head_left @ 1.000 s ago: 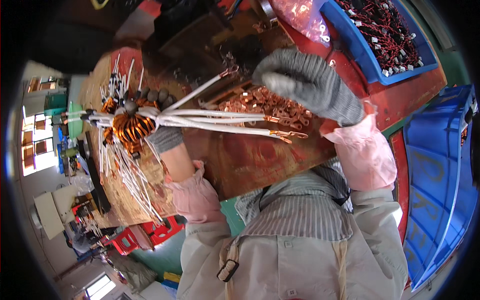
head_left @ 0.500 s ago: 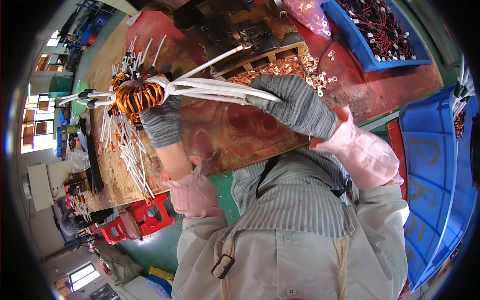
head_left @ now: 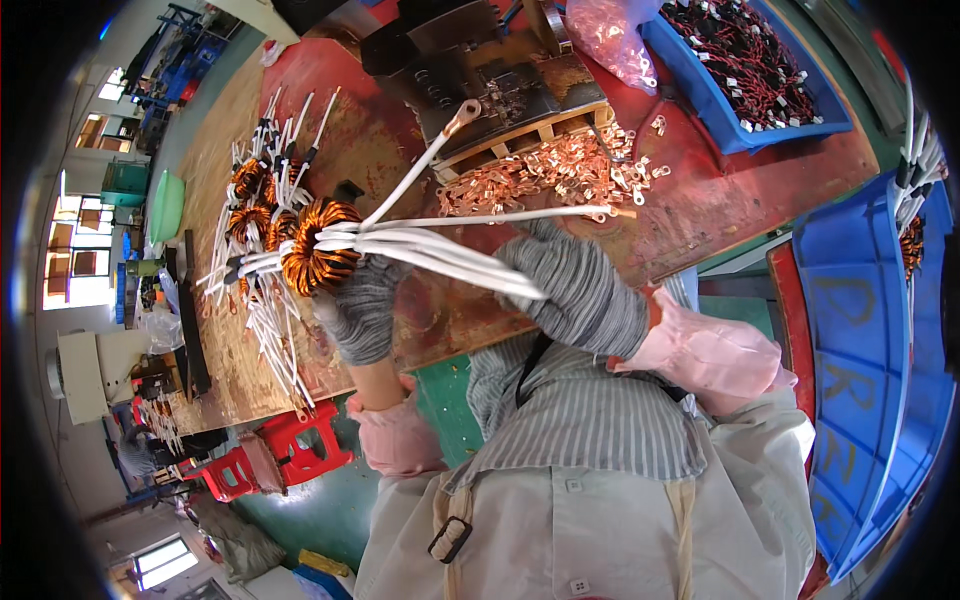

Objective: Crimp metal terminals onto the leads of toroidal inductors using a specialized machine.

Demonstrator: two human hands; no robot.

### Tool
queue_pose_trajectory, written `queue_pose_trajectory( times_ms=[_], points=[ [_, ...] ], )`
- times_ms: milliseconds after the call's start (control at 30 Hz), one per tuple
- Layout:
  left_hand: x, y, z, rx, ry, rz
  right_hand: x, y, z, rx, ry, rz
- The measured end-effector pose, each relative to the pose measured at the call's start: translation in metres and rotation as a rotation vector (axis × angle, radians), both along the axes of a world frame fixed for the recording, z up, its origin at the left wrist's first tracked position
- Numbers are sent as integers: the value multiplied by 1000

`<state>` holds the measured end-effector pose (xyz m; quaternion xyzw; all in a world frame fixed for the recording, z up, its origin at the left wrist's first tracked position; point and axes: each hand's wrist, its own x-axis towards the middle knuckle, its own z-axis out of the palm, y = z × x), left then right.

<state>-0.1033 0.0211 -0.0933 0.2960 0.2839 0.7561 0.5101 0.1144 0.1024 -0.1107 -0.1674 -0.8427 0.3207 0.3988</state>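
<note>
- Closer to the heap of copper lugs (head_left: 545, 172) than half a second ago, the copper-wound coil (head_left: 310, 262) now sits to the heap's left and on its near side, held above the table (head_left: 720, 190).
- One white lead (head_left: 500, 217) has parted from the bundle of white leads (head_left: 440, 258) and runs along the heap's near edge; I judge its end is now easier to single out.
- Another, raised lead (head_left: 415, 180) slants up toward the heap's far left, ending in a lug.
- Left hand (head_left: 360, 312), gloved, left of the heap and nearer the body, grips the coil from below; its fingertips are hidden.
- Right hand (head_left: 580, 290), on the heap's near side, has come down and meets the blurred bundle ends; whether it pinches them I cannot tell.
- More coils (head_left: 250, 222) lie left of the heap.
- Just behind the heap stands a dark machine (head_left: 500, 85); beyond, rightward, are a clear bag (head_left: 612, 40) and a blue tray (head_left: 790, 137) of red-and-black wires.
</note>
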Motion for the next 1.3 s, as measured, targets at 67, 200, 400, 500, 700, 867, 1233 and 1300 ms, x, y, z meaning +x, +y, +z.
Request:
queue_pose_trajectory(
  times_ms=[67,200,400,500,700,867,1233,1300],
  points=[
    [-2,6,-12,65,-102,102,-4,-10,1,-35,-114,19],
    [-8,14,-25,159,-243,98,-15,-17,-13,118,-16,22],
    [-19,10,-15,179,-200,-28,35,-15,38,163,-232,-90],
    [-37,10,-24,231,-284,-45,36,4,31,121,-181,-263],
    [-34,23,-8,261,-134,94,50,26,-17,187,-72,213],
    [-55,32,-14,124,46,103,38,61,29,-691,-177,174],
    [-80,45,-32,215,-15,66,13,99,9,-371,-364,-5],
    [-77,42,-35,124,36,177,8,108,0,-58,-336,-195]
  ],
)
